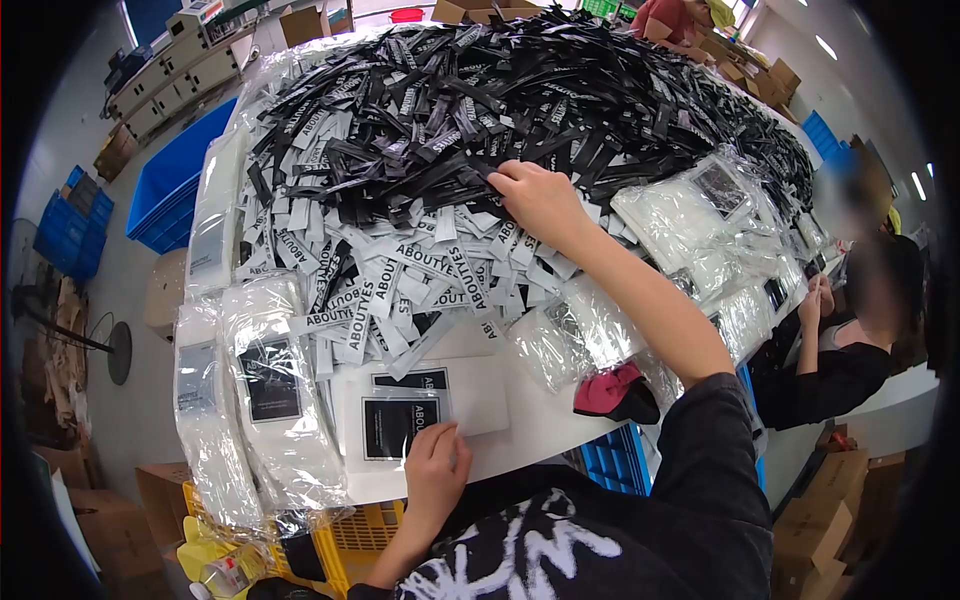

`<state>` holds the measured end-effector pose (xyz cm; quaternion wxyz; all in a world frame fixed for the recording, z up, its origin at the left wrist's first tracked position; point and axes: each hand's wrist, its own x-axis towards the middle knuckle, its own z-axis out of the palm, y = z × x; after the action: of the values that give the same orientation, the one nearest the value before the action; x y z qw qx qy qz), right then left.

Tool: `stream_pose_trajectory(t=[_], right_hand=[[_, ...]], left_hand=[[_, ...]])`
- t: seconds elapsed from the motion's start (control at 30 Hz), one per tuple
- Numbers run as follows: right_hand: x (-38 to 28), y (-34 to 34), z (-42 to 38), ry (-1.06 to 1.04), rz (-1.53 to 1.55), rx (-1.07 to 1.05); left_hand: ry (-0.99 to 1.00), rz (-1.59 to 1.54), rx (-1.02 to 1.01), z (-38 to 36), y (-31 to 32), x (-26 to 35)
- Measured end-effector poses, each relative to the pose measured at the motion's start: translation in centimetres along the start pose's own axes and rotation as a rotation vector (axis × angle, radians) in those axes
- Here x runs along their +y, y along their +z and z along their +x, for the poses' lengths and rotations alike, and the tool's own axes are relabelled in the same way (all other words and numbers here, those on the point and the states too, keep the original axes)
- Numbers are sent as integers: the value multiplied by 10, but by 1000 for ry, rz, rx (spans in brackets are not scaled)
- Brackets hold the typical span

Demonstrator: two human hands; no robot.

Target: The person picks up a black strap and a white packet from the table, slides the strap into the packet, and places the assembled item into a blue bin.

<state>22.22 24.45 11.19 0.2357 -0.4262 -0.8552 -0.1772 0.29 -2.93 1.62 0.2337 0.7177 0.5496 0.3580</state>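
Note:
My right hand [540, 203] reaches forward into a large pile of narrow black packets [440, 115]. Its thumb and fingers are closed on the end of a black packet [482, 168] at the pile's near side. Below lie many white packets [430, 260] printed ABOUTYES. Near the table's front edge, my left hand [436, 475] rests at the right side of a clear flat bag with a black printed label [392, 430]. Its fingers are bent over the bag's edge, and the thumb stands apart. A second black label [425, 380] shows just behind.
Stacks of clear plastic bags lie at the left [268, 390] and right [690, 215]. A pink and black cloth item [615, 393] sits by my right forearm. Blue crates [170, 190] and a yellow crate [365, 530] stand around the table. A co-worker [830, 350] sits at the right.

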Motion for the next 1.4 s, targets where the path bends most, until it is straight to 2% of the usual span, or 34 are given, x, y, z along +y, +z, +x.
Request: stream_pose_trajectory(t=[0.07, 0.1, 0.2, 0.3, 0.43, 0.47, 0.53, 0.6, 0.63, 0.7, 0.77, 0.8, 0.9, 0.93, 1.03, 1.07, 1.17, 1.23, 1.27, 1.37, 1.4], right_hand=[[6, 6, 2, 7, -47, -151], [4, 2, 3, -11, 19, -90], [-7, -10, -6, -71, 269, 137], [-39, -59, -11, 300, 674, 32], [-56, -86, -32, 184, 734, 263], [-60, -87, -37, 99, 720, 391], [-79, -90, -57, 196, 869, 493], [-104, -93, -88, 335, 1239, 584], [-117, -90, -107, 422, 1533, 623], [-135, -68, -148, 507, 1483, 649], [-151, -41, -177, 446, 962, 430], [-168, -37, -183, 618, 1215, 354], [-172, -43, -197, 803, 1219, 646], [-177, -55, -185, 793, 1250, 760], [-173, -35, -218, 809, 1059, 125], [-183, -33, -218, 961, 1169, 130], [-189, -47, -216, 883, 1017, -82], [-202, -72, -191, 812, 1292, -181], [-204, -85, -175, 760, 1267, -295], [-194, -76, -180, 710, 1601, -443], [-190, -74, -184, 710, 1747, -435]], left_hand=[[-66, 20, -69, 8, -12, 16], [-104, 27, -102, 12, -15, 20], [-49, -15, -86, 16, -17, 19], [-110, -41, -170, 18, -18, 14], [-129, -145, -199, 20, -21, 7], [-164, -197, -207, 21, -22, 6], [-204, -268, -208, 22, -28, 4], [-298, -405, -159, 17, -33, 7], [-340, -471, -133, 15, -34, 8], [-310, -487, -79, 6, -36, 12], [-356, -489, -99, -1, -41, 15], [-348, -452, -103, -2, -39, 14], [-314, -360, -93, 1, -39, 21], [-352, -375, -84, 0, -37, 21], [-408, -406, -96, -2, -38, 20], [-401, -419, -111, -2, -38, 20], [-402, -420, -190, -4, -36, 31], [-347, -439, -215, -4, -26, 43], [-252, -340, -212, -15, -12, 30], [-330, -533, -276, -4, -27, 45], [-328, -558, -401, 0, -39, 44]])
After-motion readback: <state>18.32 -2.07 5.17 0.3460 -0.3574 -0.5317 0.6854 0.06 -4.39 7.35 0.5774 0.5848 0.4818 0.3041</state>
